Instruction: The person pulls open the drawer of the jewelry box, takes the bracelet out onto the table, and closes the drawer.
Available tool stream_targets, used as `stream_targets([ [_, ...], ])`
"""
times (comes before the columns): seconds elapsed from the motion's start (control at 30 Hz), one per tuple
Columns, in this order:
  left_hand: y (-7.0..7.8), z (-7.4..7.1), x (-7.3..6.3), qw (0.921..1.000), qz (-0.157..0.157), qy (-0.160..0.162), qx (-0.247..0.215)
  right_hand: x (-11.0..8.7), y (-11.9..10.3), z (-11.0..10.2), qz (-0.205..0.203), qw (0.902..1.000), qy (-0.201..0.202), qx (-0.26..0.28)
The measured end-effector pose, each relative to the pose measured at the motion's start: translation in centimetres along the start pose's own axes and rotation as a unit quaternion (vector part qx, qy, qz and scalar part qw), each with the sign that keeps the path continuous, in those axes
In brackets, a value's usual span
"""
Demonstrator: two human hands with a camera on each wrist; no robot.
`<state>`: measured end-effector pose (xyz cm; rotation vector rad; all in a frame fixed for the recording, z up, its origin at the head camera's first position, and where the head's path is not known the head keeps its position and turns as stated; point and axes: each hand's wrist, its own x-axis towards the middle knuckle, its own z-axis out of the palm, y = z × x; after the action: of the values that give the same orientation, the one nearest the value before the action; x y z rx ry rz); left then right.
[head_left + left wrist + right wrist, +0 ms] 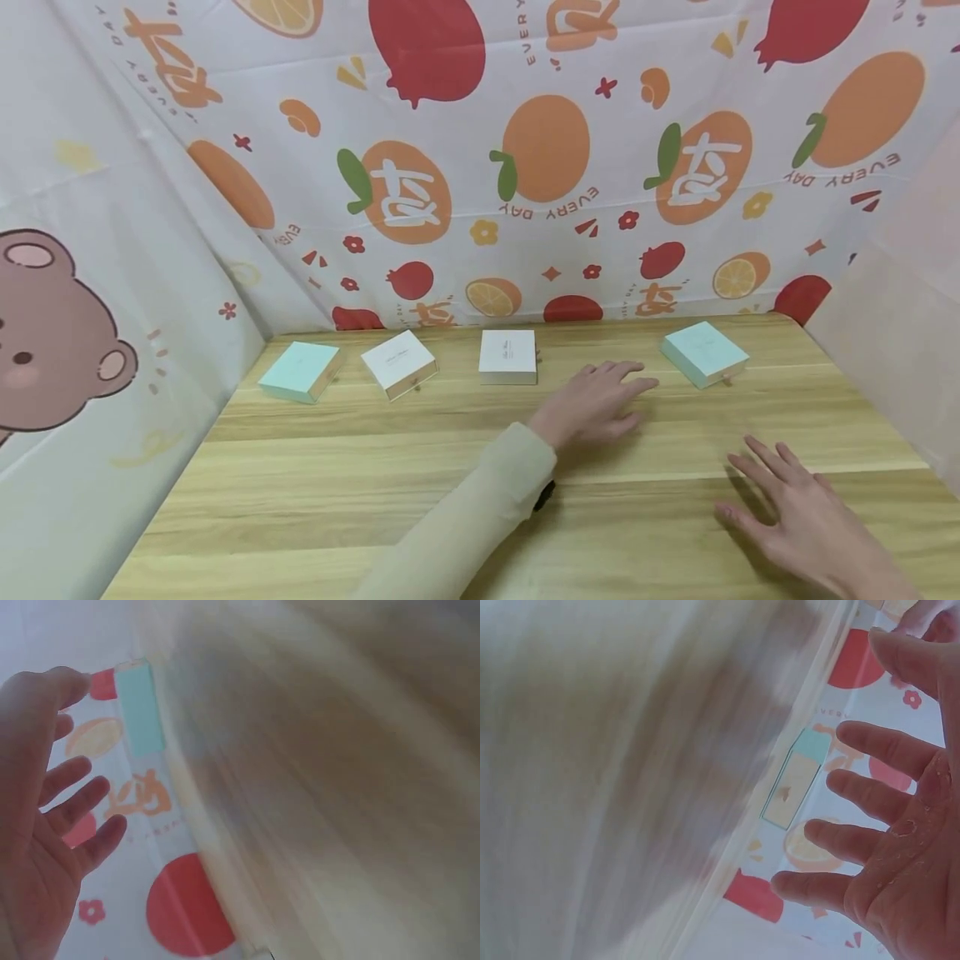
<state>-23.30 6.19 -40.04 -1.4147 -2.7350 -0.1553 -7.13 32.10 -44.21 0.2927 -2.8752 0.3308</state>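
My left hand (596,404) reaches over the table with loosely spread fingers and nothing in them. Its nearest boxes are a mint-green drawer box (705,353) to its right and a white box (507,357) to its left. Lower right, my right hand (806,517) hovers with its fingers apart, holding nothing. The left wrist view has the bare left hand (52,787) and, beyond it, the side of a mint-green box (139,709). In the right wrist view, the right hand (892,825) is spread, and a mint-green box (795,780) shows its drawer front and small pull tab.
Farther left along the back of the wooden table (315,500) lie another white box (400,364), turned at an angle, and a second mint-green box (300,372). A fruit-print curtain (480,250) hangs behind, and a bear-print sheet (67,333) lines the left side.
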Motion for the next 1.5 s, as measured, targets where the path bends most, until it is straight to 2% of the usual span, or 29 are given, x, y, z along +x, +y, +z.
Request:
stream_targets([
  [0.13, 0.1, 0.4, 2.1, 0.9998, 0.004, -0.004, 0.02, -0.1, 0.2, -0.1, 0.003, 1.0, 0.005, -0.004],
  [0.33, -0.1, 1.1, 4.1, 0.9986, 0.013, 0.001, 0.051, 0.3, 0.0, -0.5, -0.008, 0.9998, 0.009, -0.015],
  [0.43, 0.3, 1.3, 5.3, 0.9985, 0.007, -0.016, 0.052, 0.6, 0.0, -0.6, -0.014, 0.9998, 0.007, -0.011],
  [0.5, 1.0, 1.7, 6.3, 0.9984, 0.001, -0.03, 0.047, 0.8, 0.0, -0.7, -0.019, 0.9997, 0.012, -0.008],
  [0.63, 2.6, 2.6, 8.2, 0.9975, -0.004, -0.058, 0.041, 0.8, -0.1, -0.8, -0.004, 0.9999, -0.007, -0.011],
  [0.8, 3.5, 3.2, 9.4, 0.9936, -0.027, -0.09, 0.064, 0.6, -0.1, -0.9, 0.009, 0.9997, -0.023, -0.009],
  [0.97, 3.5, 2.9, 9.8, 0.9907, -0.041, -0.104, 0.077, 0.7, 0.2, -1.1, 0.009, 0.9998, -0.017, -0.006],
  [1.13, 3.2, 2.4, 9.5, 0.9902, -0.031, -0.102, 0.09, 0.5, 0.7, -1.1, 0.011, 0.9998, -0.014, -0.011],
  [1.33, 2.3, 1.5, 7.7, 0.988, -0.005, -0.102, 0.116, 0.2, 1.6, -1.1, 0.004, 0.9999, 0.001, -0.01],
  [1.5, 2.3, -0.1, 5.1, 0.983, 0.019, -0.128, 0.13, 0.0, 2.4, -0.9, 0.005, 0.9999, 0.004, -0.011],
])
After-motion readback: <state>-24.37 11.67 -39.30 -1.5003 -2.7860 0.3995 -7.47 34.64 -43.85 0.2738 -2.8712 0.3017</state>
